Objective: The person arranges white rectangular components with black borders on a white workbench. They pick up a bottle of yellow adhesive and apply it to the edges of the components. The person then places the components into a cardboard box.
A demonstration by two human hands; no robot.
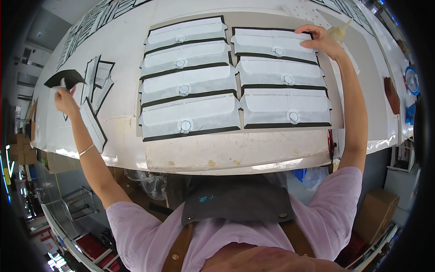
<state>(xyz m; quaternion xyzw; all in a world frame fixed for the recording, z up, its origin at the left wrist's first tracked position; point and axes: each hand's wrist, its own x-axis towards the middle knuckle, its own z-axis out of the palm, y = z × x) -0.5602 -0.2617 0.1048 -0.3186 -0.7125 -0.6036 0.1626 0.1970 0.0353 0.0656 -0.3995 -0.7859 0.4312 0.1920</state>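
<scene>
The right hand (319, 41) lies flat, fingers spread, its grip holding nothing, pressing the far right corner of the top white flap piece (272, 44) in the right column on the desk (127, 50); three more such pieces lie just nearer the person below it, and a glue bottle (337, 31) stands just beyond the wrist. The left hand (65, 99) pinches a black-backed piece (63, 78), grip closed on it, lifted above a loose stack (97, 86) just to its right; pressing evenly from the corner inward would likely seat the flap without wrinkles; keep the lifted piece level.
</scene>
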